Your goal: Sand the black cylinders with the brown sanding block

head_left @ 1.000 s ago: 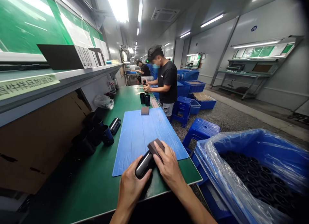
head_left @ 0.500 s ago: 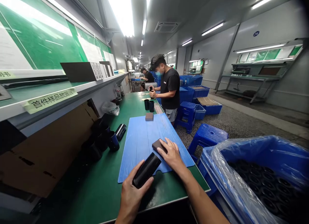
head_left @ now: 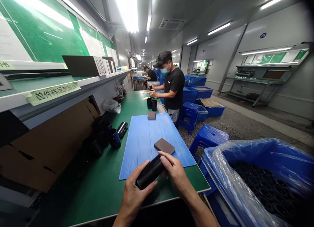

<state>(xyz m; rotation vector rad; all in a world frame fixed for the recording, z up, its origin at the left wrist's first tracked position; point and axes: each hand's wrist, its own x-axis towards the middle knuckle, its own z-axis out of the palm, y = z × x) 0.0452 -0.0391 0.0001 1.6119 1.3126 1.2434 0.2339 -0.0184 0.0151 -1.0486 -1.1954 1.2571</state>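
A glossy black cylinder is held tilted above the near edge of the table, its far end pointing up and right. My left hand wraps round its lower end, thumb on the near side. At the upper end, my right hand grips the cylinder with thumb and fingers; some of those fingers are hidden behind it. Just beyond lies a brown-grey sanding block, flat on the blue mat and apart from both hands. A second such block rests at the mat's far edge.
Several black cylinders stand left of the mat on the green table, one lying down. Two more stand beyond. At right is a plastic-lined blue bin of black parts, near a blue stool. A co-worker stands ahead.
My right hand has let go of the near block, leaving it on the mat, and has moved down to the cylinder's upper end. My left hand keeps its hold.
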